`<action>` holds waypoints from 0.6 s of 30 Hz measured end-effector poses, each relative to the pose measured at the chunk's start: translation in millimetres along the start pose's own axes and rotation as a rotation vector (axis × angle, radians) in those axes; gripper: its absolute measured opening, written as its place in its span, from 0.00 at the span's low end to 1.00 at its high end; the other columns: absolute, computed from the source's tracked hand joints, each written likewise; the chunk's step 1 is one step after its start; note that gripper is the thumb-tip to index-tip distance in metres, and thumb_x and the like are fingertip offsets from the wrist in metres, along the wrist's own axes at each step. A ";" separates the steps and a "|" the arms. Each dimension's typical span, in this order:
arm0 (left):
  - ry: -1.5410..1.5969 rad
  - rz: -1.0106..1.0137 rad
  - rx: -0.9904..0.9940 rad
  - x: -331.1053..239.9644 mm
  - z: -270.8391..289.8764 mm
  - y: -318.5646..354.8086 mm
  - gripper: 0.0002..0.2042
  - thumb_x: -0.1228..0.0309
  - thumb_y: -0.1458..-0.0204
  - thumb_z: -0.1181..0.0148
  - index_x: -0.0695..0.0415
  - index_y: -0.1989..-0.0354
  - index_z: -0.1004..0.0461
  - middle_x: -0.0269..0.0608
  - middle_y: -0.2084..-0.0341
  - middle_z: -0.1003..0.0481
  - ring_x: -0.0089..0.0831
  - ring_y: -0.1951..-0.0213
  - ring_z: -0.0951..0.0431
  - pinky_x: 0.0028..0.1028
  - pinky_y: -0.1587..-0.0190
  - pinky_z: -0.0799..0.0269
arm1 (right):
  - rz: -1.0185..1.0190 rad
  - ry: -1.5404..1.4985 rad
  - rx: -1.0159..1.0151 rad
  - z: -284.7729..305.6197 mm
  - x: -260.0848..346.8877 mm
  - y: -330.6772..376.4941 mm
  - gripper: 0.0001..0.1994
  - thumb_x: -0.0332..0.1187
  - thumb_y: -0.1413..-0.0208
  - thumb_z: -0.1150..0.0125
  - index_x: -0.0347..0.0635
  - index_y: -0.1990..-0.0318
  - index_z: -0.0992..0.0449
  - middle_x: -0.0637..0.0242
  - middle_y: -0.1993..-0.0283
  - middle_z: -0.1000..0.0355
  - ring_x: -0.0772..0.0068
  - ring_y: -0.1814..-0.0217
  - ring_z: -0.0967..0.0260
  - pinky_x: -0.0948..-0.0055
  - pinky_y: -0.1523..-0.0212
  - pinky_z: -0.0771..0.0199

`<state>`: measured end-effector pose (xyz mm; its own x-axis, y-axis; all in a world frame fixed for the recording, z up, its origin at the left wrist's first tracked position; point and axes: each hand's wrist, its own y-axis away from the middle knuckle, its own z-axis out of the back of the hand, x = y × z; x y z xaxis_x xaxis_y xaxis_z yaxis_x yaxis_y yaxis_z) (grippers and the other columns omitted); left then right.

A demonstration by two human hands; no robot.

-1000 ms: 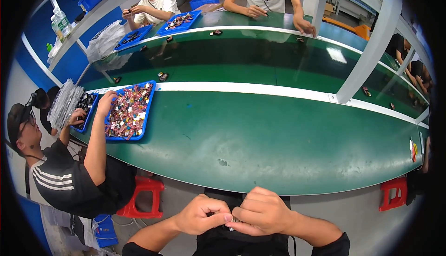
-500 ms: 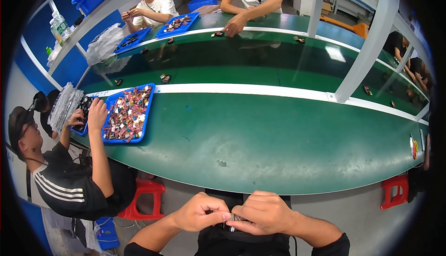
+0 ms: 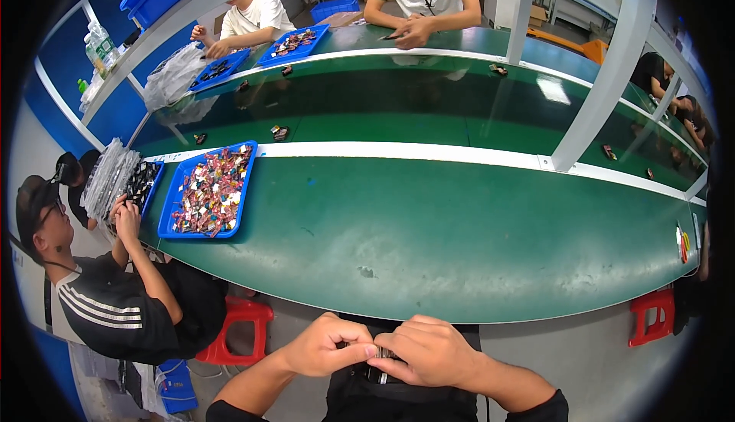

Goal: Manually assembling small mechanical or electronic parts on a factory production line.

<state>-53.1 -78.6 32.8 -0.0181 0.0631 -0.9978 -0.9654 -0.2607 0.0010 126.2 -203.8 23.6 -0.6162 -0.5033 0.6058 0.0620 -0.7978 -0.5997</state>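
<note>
Low in the middle, just off the near table edge, my left hand and my right hand meet in front of my dark clothing. The left thumb and curled fingers pinch one end of a small silvery ribbed piece. My right fingers wrap over its other end and hide most of it. Its kind cannot be made out. The green table lies beyond both hands.
A blue tray of small reddish parts stands at the table's left. Beside it a co-worker handles black parts. Beyond a white rail, a green belt carries scattered parts. A white post rises right; red stools flank me.
My hands stay together, shifting only slightly. The left co-worker's hand has drawn back from the tray. Across the belt, a person's hand has lifted a dark part off. Belt parts sit slightly farther right.
</note>
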 end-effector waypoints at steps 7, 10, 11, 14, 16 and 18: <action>-0.010 0.044 -0.022 8.0 1.3 6.3 0.10 0.71 0.42 0.41 0.62 0.74 0.24 0.28 0.87 0.33 0.14 0.81 0.39 0.22 0.80 0.45 | 0.035 0.083 0.130 1.7 -3.3 0.5 0.11 0.37 0.47 0.32 0.43 0.71 0.30 0.71 0.82 0.40 0.71 0.80 0.38 0.74 0.74 0.37; 0.049 0.017 -0.002 7.5 -0.5 4.8 0.10 0.71 0.41 0.41 0.62 0.74 0.24 0.29 0.86 0.31 0.14 0.81 0.38 0.21 0.80 0.43 | 0.057 0.058 0.112 1.1 -5.4 1.8 0.10 0.36 0.49 0.31 0.43 0.70 0.28 0.72 0.82 0.40 0.71 0.80 0.38 0.73 0.74 0.37; 0.080 0.002 0.007 7.4 -1.6 4.2 0.10 0.71 0.41 0.42 0.62 0.74 0.24 0.29 0.86 0.31 0.14 0.81 0.37 0.21 0.80 0.43 | 0.068 0.043 0.082 0.6 -6.2 2.3 0.10 0.35 0.50 0.31 0.43 0.69 0.27 0.72 0.82 0.40 0.72 0.80 0.38 0.73 0.74 0.36; 0.116 -0.025 0.024 12.5 -2.9 1.7 0.10 0.71 0.40 0.42 0.62 0.73 0.24 0.30 0.85 0.29 0.15 0.81 0.35 0.21 0.79 0.41 | 0.079 -0.004 0.004 -3.1 -10.0 7.0 0.10 0.35 0.52 0.30 0.43 0.68 0.25 0.72 0.81 0.39 0.72 0.79 0.37 0.73 0.75 0.36; 0.122 -0.032 0.034 13.7 -3.7 1.0 0.10 0.71 0.40 0.42 0.62 0.73 0.24 0.30 0.85 0.29 0.15 0.81 0.35 0.21 0.79 0.42 | 0.083 0.005 -0.020 -5.7 -9.7 11.5 0.10 0.35 0.52 0.30 0.42 0.68 0.25 0.72 0.81 0.38 0.72 0.79 0.37 0.73 0.75 0.36; 0.127 -0.033 0.038 15.0 -3.3 1.6 0.09 0.71 0.41 0.42 0.62 0.72 0.24 0.30 0.85 0.29 0.15 0.82 0.36 0.21 0.80 0.42 | 0.087 0.005 -0.045 -7.7 -8.3 11.9 0.10 0.35 0.52 0.30 0.42 0.68 0.25 0.72 0.81 0.38 0.72 0.79 0.37 0.73 0.75 0.36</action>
<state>-54.0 -81.3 17.6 0.0443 -0.0523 -0.9976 -0.9741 -0.2237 -0.0315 126.0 -206.6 7.4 -0.6143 -0.5680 0.5477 0.0803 -0.7355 -0.6727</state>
